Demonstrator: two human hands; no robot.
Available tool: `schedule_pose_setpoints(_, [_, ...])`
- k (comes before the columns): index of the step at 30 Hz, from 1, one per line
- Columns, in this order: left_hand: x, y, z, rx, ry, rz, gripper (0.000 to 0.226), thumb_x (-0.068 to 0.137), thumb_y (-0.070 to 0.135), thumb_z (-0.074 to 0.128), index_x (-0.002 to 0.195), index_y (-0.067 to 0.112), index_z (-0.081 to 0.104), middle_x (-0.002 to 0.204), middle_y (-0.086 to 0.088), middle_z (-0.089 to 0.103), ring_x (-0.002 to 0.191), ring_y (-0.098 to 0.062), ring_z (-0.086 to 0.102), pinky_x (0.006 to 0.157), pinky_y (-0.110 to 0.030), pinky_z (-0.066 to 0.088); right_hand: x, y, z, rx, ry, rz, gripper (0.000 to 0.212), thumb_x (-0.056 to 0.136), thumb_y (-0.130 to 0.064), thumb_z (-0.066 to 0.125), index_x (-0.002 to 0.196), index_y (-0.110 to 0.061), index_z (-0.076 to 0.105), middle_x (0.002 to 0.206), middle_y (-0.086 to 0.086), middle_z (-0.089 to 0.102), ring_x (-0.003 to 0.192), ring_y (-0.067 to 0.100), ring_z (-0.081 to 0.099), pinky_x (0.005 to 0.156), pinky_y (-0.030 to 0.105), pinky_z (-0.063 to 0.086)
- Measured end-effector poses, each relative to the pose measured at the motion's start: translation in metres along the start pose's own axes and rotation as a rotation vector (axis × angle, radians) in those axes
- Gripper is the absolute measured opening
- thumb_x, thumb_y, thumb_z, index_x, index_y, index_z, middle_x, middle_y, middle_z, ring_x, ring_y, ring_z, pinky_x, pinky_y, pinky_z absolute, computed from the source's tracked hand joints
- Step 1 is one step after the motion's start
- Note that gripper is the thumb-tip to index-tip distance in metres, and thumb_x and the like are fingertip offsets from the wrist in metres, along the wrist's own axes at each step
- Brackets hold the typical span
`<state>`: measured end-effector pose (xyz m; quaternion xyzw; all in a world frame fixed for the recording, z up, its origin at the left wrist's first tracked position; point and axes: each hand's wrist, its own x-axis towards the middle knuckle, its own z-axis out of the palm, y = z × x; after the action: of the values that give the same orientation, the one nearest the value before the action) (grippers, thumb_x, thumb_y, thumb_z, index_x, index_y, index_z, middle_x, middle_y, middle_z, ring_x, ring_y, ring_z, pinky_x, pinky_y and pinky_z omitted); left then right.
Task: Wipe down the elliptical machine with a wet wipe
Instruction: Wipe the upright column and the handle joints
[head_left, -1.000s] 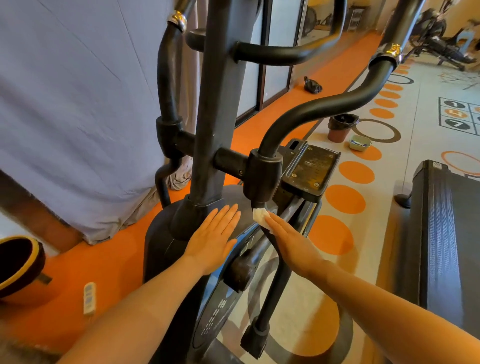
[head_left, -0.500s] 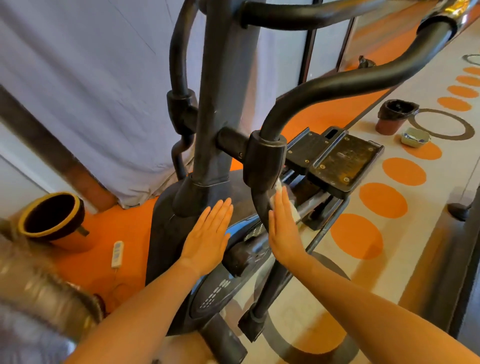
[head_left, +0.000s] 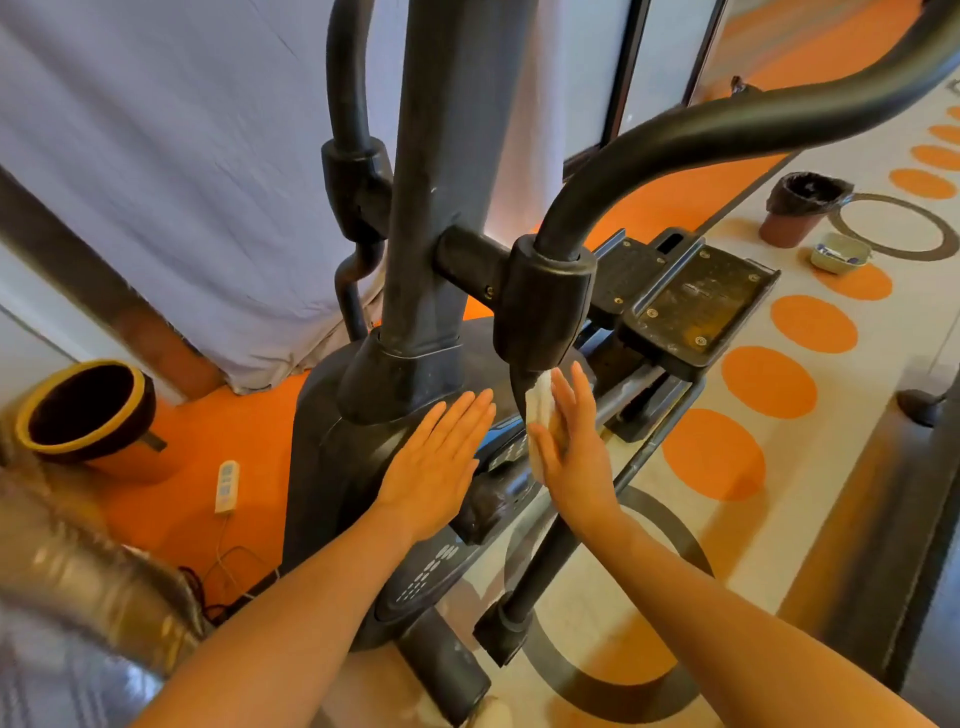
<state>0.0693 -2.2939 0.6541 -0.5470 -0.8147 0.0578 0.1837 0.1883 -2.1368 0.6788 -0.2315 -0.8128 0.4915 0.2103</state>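
Pressing a white wipe (head_left: 540, 415) against the black swing arm just under its pivot housing (head_left: 545, 301), the right hand (head_left: 574, 452) keeps its fingers straight and together, the crumpled wipe pinned between palm and arm. The left hand (head_left: 436, 462) lies flat, fingers straight, on the rounded matte cover of the elliptical (head_left: 332, 447), beside the base of the dusty grey post (head_left: 436, 171).

Containers come first on the floor: a terracotta-coloured pot (head_left: 792, 218) lined with a black bag stands at far right, its contents hidden; just beside it sits a small pale tray (head_left: 840, 253) with something bluish inside, too small to tell. At left a dark round pot (head_left: 85, 410) with a yellow rim lies tilted, its inside dark.

Curved tubular handles are smooth black; the pedals (head_left: 696, 296) are flat, ribbed at the edges and scuffed. A crinkled silver duct (head_left: 93, 571) runs across the lower left, near a white remote (head_left: 226, 486) and thin cables on the orange floor. Grey cloth (head_left: 182, 156) hangs behind the machine.
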Motion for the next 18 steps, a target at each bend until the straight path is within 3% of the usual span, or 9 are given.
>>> schedule_pose_setpoints(3, [0.017,-0.003,0.001,0.047,0.065,0.135,0.075,0.101,0.033,0.028,0.154,0.005,-0.017,0.163,-0.014,-0.016,0.151,-0.031,-0.011,0.123,-0.044,-0.005,0.007,0.001,0.006,-0.089,-0.014,0.063,0.063,0.099,-0.029,0.055,0.153,-0.019,0.024,0.153,0.003,0.04,0.134,0.02,0.044,0.107,0.027,0.037])
schedule_pose_setpoints(6, [0.031,-0.008,0.0,0.068,0.096,0.226,0.087,0.099,0.031,0.044,0.154,0.005,-0.02,0.162,-0.013,-0.021,0.151,-0.03,-0.013,0.122,-0.044,-0.006,0.009,0.0,0.013,-0.022,-0.006,0.016,0.059,0.101,-0.032,0.052,0.153,-0.017,0.029,0.15,0.003,0.044,0.135,0.018,0.045,0.113,0.04,0.039])
schedule_pose_setpoints(10, [0.038,-0.013,0.001,0.079,0.118,0.264,0.094,0.096,0.032,0.051,0.154,0.005,-0.018,0.162,-0.012,-0.013,0.151,-0.029,-0.008,0.121,-0.044,-0.005,0.005,0.005,0.022,-0.125,0.051,-0.009,0.063,0.099,-0.04,0.049,0.154,-0.017,0.028,0.152,0.001,0.042,0.138,0.013,0.041,0.115,0.022,0.03])
schedule_pose_setpoints(13, [0.042,-0.019,0.003,0.076,0.163,0.301,0.1,0.092,0.033,0.058,0.154,0.006,-0.015,0.162,-0.013,-0.005,0.151,-0.029,0.002,0.121,-0.044,-0.002,-0.006,0.018,0.025,-0.3,0.1,0.036,0.063,0.098,-0.034,0.053,0.153,-0.016,0.028,0.151,0.006,0.043,0.136,0.023,0.044,0.113,0.031,0.03])
schedule_pose_setpoints(15, [0.046,-0.021,0.001,0.026,0.202,0.321,0.099,0.088,0.029,0.064,0.156,0.007,-0.004,0.161,-0.012,0.004,0.15,-0.028,0.011,0.121,-0.043,0.0,-0.007,0.018,0.023,-0.348,0.094,0.036,0.063,0.099,-0.031,0.055,0.153,-0.015,0.028,0.149,0.008,0.045,0.133,0.026,0.046,0.111,0.035,0.035])
schedule_pose_setpoints(18, [0.052,-0.026,-0.002,-0.013,0.222,0.324,0.094,0.084,0.023,0.069,0.154,0.009,0.009,0.16,-0.009,0.012,0.147,-0.028,0.017,0.121,-0.042,0.002,0.011,-0.004,0.021,-0.292,0.077,0.009,0.055,0.101,-0.042,0.046,0.15,-0.021,0.03,0.143,0.003,0.05,0.125,0.017,0.051,0.104,0.033,0.043])
